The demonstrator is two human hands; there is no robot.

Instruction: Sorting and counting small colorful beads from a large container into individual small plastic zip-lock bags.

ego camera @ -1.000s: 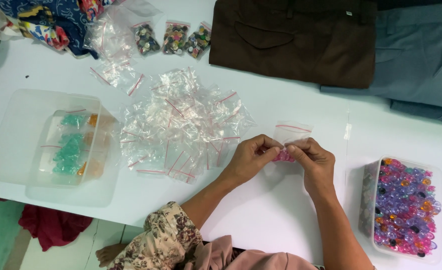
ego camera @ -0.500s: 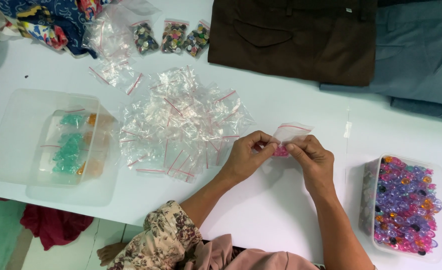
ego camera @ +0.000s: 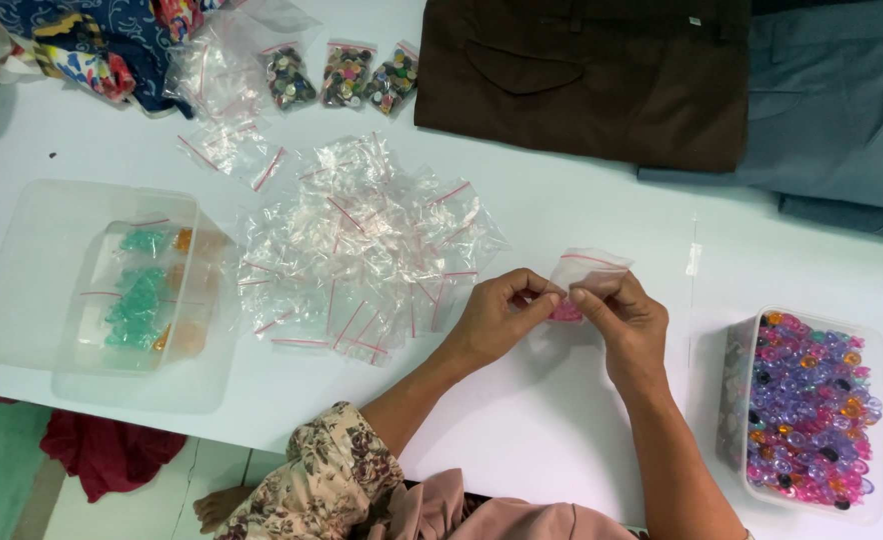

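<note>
My left hand (ego camera: 500, 318) and my right hand (ego camera: 624, 322) pinch a small clear zip bag (ego camera: 584, 275) between them over the white table (ego camera: 522, 430). The bag has a red strip at its mouth and a few pink beads at the bottom, between my fingertips. Its upper part stands up above my fingers. A clear tub of purple, pink and orange beads (ego camera: 807, 410) sits just right of my right hand.
A heap of empty clear zip bags (ego camera: 362, 250) lies left of my hands. A clear lidded box with filled bags of green beads (ego camera: 142, 290) is at the far left. Three filled bead bags (ego camera: 347, 75), brown and grey folded cloth (ego camera: 602, 70) lie at the back.
The small bag has tipped a little and my fingers have shifted along its lower part. Both hands stay in the same place.
</note>
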